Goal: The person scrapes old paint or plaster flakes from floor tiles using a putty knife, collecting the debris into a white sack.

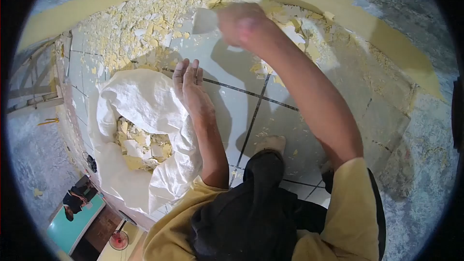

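My right hand (240, 23) is closed around a scraper whose wide pale blade (205, 21) points left, close over the tiles near the wall; its handle is hidden in my fist. Loose yellow and white paint flakes (140, 31) lie heaped to the left of the blade, and more flakes (295, 34) lie to its right. My left hand (192, 84) holds nothing, its fingers stretched out beside the rim of a white woven sack (145, 99). Inside the open sack is a pile of paint flakes (140, 142).
Grey floor tiles (232, 106) with dark joints spread under me, with my shoe (270, 143) on them. A curved wall with a yellow band (333, 7) runs along the far side. At lower left, a person (75, 200) is near a green table (72, 224) and a fan (119, 239).
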`<state>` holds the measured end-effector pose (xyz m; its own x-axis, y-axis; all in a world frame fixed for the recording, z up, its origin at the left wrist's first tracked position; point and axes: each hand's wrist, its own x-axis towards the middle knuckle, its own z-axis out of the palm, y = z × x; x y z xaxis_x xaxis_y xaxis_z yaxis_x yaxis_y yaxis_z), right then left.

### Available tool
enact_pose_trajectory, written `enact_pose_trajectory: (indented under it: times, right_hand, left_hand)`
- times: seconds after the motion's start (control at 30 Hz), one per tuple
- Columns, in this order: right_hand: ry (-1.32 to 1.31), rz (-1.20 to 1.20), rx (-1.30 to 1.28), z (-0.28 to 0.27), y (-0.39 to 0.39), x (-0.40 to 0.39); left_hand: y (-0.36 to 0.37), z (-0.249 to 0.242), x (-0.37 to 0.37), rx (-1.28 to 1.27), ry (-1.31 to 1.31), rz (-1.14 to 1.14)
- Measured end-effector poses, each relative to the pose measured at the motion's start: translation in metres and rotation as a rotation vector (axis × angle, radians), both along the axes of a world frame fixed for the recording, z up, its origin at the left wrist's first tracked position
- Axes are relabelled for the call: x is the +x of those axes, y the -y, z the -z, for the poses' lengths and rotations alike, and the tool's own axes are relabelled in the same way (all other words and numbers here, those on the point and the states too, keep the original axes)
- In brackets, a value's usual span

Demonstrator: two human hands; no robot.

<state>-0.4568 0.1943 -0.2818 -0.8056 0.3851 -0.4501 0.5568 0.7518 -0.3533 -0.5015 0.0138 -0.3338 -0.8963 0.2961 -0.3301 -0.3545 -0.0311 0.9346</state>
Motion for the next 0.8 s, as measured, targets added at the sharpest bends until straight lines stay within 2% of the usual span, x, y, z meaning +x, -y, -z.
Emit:
enact_pose_trajectory:
  times: [0.07, 0.2, 0.27, 0.4, 0.47, 0.57, 0.67, 0.73, 0.77, 0.8]
  right_hand:
    - [-0.014, -0.04, 0.074, 0.017, -0.006, -0.04]
    - [0.071, -0.03, 0.228, 0.025, -0.018, -0.05]
    - [0.072, -0.068, 0.241, 0.025, -0.032, -0.03]
    - [0.262, -0.103, 0.269, -0.003, -0.045, 0.042]
    - [0.244, 0.067, 0.301, -0.007, -0.049, 0.077]
    - [0.286, 0.071, 0.371, -0.024, -0.049, 0.101]
    - [0.066, 0.051, 0.358, -0.018, -0.04, 0.091]
    - [-0.044, -0.002, 0.327, 0.012, -0.036, 0.059]
    - [-0.268, -0.009, 0.381, 0.035, -0.034, 0.036]
    - [-0.17, -0.107, 0.368, 0.032, -0.032, 0.008]
  left_hand:
    - [0.001, -0.006, -0.001, -0.006, 0.004, 0.022]
    - [0.014, -0.005, -0.006, 0.043, 0.014, -0.041]
    - [0.018, -0.001, -0.01, 0.03, 0.024, -0.074]
    - [0.02, 0.004, -0.011, 0.009, 0.055, -0.077]
    - [0.017, 0.005, -0.01, -0.002, 0.065, -0.073]
    - [0.009, 0.008, -0.005, 0.03, 0.071, -0.037]
    - [-0.005, 0.006, 0.005, 0.005, 0.08, 0.021]
    - [-0.013, 0.005, 0.012, 0.022, 0.086, 0.056]
    - [-0.016, 0.005, 0.015, 0.039, 0.096, 0.078]
    - [-0.018, 0.003, 0.017, 0.048, 0.095, 0.093]
